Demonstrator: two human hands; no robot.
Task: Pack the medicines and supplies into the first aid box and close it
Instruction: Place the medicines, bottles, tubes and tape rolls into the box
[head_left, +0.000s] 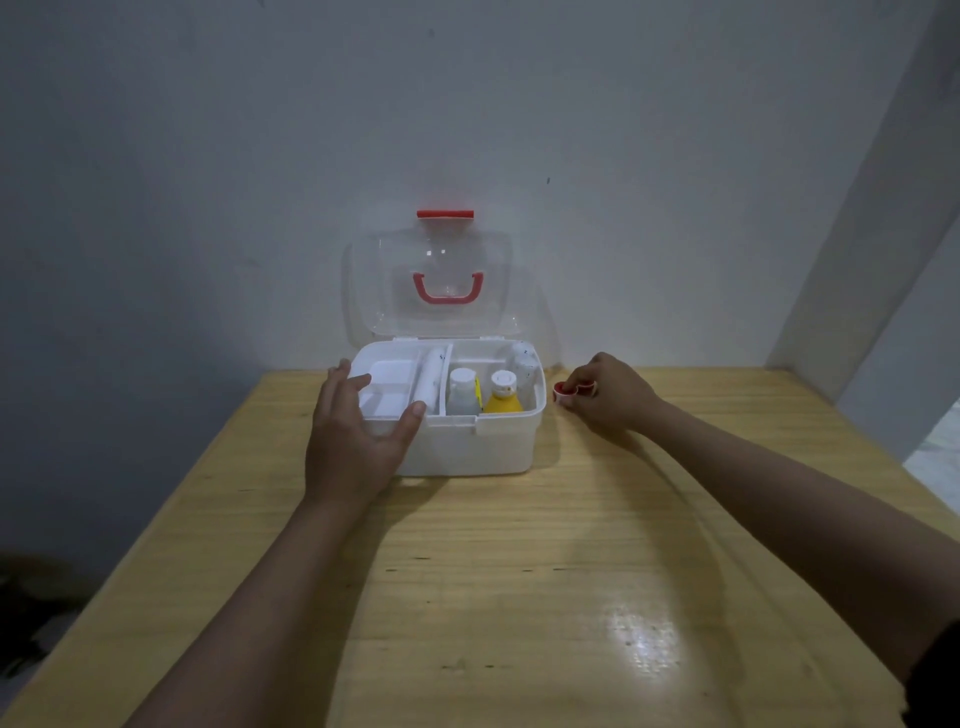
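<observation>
The white first aid box (488, 447) stands open on the wooden table (519, 571), its clear lid (431, 280) with red handle and latch leaning back by the wall. Inside stand a clear bottle (461, 392) and a yellow bottle (503, 397); a white tube (430, 379) lies along the divider, and a clear bottle (524, 364) sits in the back right corner. My left hand (353, 431) rests spread on the box's front left corner, thumb on the rim. My right hand (613, 395) pinches a small red and white item (562, 391) on the table just right of the box.
A white tray insert (387, 389) fills the box's left compartment. The box sits at the table's far edge against a pale wall. A white pillar (883, 234) rises at the right. Bare tabletop stretches in front of the box toward me.
</observation>
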